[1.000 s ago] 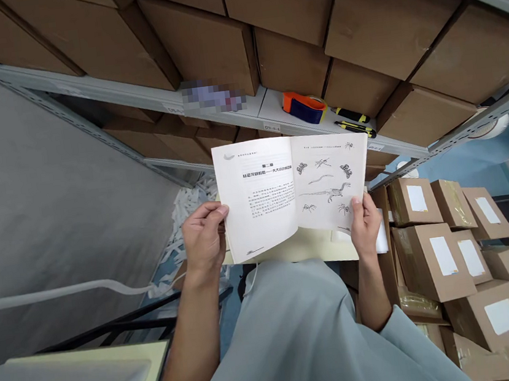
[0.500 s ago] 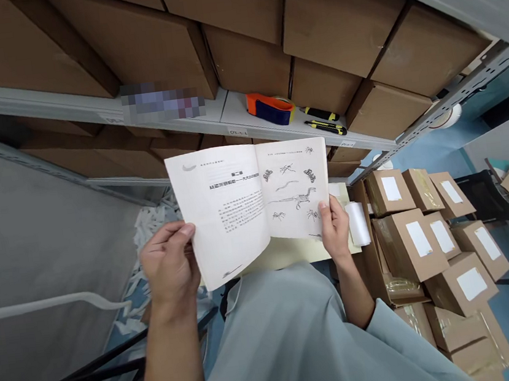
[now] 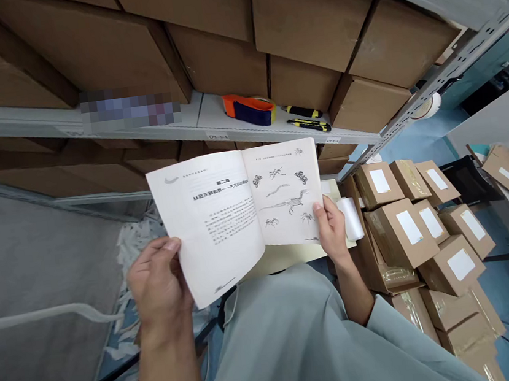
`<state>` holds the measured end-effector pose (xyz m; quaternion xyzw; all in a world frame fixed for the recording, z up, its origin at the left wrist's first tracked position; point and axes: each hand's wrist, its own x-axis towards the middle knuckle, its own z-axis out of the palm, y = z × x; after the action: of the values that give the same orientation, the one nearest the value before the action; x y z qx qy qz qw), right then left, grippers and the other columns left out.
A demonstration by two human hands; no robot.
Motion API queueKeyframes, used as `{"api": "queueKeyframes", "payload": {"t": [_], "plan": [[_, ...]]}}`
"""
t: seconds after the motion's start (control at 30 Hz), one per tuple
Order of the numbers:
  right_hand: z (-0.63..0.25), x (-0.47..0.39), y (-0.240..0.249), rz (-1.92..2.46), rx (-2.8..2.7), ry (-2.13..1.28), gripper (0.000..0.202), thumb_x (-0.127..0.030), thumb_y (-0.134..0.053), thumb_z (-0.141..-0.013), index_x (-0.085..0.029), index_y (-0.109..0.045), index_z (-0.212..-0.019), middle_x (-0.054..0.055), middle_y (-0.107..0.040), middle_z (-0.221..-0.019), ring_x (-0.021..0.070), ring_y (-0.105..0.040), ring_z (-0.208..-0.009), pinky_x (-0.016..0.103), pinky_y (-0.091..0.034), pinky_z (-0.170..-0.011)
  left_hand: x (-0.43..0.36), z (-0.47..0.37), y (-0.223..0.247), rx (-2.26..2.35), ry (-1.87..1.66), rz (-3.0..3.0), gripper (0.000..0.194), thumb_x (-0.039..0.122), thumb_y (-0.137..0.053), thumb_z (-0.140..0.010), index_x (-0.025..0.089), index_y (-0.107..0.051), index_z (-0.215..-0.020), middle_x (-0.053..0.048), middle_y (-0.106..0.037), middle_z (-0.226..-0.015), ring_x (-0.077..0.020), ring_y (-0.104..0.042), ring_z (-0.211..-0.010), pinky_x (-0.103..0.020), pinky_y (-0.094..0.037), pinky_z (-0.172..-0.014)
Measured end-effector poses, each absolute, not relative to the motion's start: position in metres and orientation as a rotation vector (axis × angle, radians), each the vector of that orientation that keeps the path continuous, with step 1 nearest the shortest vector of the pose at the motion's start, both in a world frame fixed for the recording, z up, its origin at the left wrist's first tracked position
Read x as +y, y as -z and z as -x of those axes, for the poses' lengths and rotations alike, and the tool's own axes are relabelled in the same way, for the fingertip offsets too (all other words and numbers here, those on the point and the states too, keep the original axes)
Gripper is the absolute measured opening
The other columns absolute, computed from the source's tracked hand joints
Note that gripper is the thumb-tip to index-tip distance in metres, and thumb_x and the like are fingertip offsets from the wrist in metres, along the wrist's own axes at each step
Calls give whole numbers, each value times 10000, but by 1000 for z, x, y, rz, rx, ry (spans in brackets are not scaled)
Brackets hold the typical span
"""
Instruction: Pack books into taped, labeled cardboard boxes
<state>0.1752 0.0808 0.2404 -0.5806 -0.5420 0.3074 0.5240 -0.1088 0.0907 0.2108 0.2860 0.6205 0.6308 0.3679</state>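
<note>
An open book (image 3: 225, 256) is held up in front of me, above a pale yellow tabletop (image 3: 281, 258). Printed text fills part of its left page; the right page carries drawings of insects and a long-tailed skeleton. My left hand (image 3: 158, 279) pinches the outer edge of the left page side, thumb in front and fingers partly hidden behind. On the opposite edge, my right hand (image 3: 331, 228) grips the right page side with its thumb on the front. Just right of that hand lies a white roll (image 3: 351, 219).
Shelving with large cardboard boxes (image 3: 307, 17) stands ahead. On its ledge (image 3: 208, 113) lie an orange and blue tape dispenser (image 3: 249, 111) and black-yellow utility knives (image 3: 306, 119). Labelled cartons (image 3: 403, 234) are piled at right. White scraps (image 3: 136, 248) lie left, beside a grey wall (image 3: 35, 254).
The view has shifted slightly to the right, so the shelf, book and boxes sit further left. The left page side appears a little lower and tilted. Both hands keep hold of the book.
</note>
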Motion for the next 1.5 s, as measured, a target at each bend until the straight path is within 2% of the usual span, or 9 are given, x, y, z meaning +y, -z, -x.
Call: {"api": "queueKeyframes", "payload": {"t": [0.2, 0.3, 0.4, 0.57, 0.8, 0.93, 1.17, 1.33, 1.5], "plan": [[-148, 82, -224, 1301, -1368, -968, 511, -653, -519, -1138, -220, -775, -1232, 1, -685, -793, 173, -588, -695, 267, -484, -649, 67, 7, -228, 1607, -1469, -1285, 360, 486, -773, -942, 203, -821, -1159, -78, -875, -1077, -225, -838, -905, -303, -679, -819], [-139, 87, -215, 1245, -1293, -1041, 552, -699, -515, -1121, -219, -784, -1162, 32, -771, -903, 195, -684, -802, 290, -573, -763, 57, -23, -224, 1579, -1337, -1571, 534, 452, -620, -1089, 223, -656, -1570, -102, -838, -1343, -247, -843, -1141, -310, -677, -958], [-140, 95, -207, 1223, -1131, -1123, 562, -767, -696, -989, -216, -765, -1076, 56, -818, -967, 236, -755, -900, 326, -632, -825, 63, -15, -208, 1516, -1237, -1563, 587, 452, -523, -1146, 245, -523, -1695, -96, -803, -1429, -241, -818, -1226, -337, -664, -1032], [-162, 104, -203, 1181, -887, -1352, 599, -765, -847, -858, -230, -736, -1102, 48, -842, -920, 282, -817, -846, 367, -678, -735, 100, 47, -179, 1526, -1328, -1044, 769, 715, -820, -911, 202, -718, -1476, -182, -717, -1553, -341, -655, -1495, -481, -524, -1270], [-178, 120, -187, 1161, -892, -1372, 693, -827, -862, -799, -239, -752, -1148, 62, -866, -960, 318, -844, -910, 399, -705, -760, 116, 58, -180, 1196, -1118, -765, 746, 733, -1019, -618, 150, -856, -1054, -165, -866, -1100, -353, -825, -1028, -449, -675, -942], [-188, 128, -178, 1174, -1071, -1331, 625, -795, -839, -861, -238, -819, -1144, 66, -879, -1040, 328, -844, -994, 438, -709, -873, 118, 63, -177, 1309, -1219, -988, 683, 756, -959, -697, 171, -877, -1039, -150, -869, -1113, -355, -809, -1099, -499, -645, -1054], [-216, 142, -176, 945, -1593, -1086, 387, -676, -854, -947, -361, -921, -1161, 51, -830, -1400, 350, -660, -1503, 568, -489, -1312, 124, 103, -186, 1369, -1447, -1676, 239, 547, -805, -964, 333, -910, -975, -43, -885, -1114, -312, -746, -1346, -607, -294, -1414], [-215, 142, -173, 921, -1643, -1024, 312, -642, -811, -1001, -418, -906, -1198, 22, -817, -1423, 325, -666, -1504, 585, -479, -1320, 116, 107, -192, 1344, -1467, -1765, 178, 456, -766, -1006, 353, -905, -1047, -9, -872, -1211, -289, -743, -1376, -605, -317, -1409], [-200, 140, -163, 1121, -1508, -1118, 423, -645, -885, -905, -304, -922, -1152, 85, -889, -1207, 326, -815, -1200, 494, -627, -1123, 111, 112, -170, 1492, -1396, -1495, 319, 558, -851, -895, 278, -884, -1043, -51, -887, -1099, -306, -797, -1245, -577, -427, -1348]]}}
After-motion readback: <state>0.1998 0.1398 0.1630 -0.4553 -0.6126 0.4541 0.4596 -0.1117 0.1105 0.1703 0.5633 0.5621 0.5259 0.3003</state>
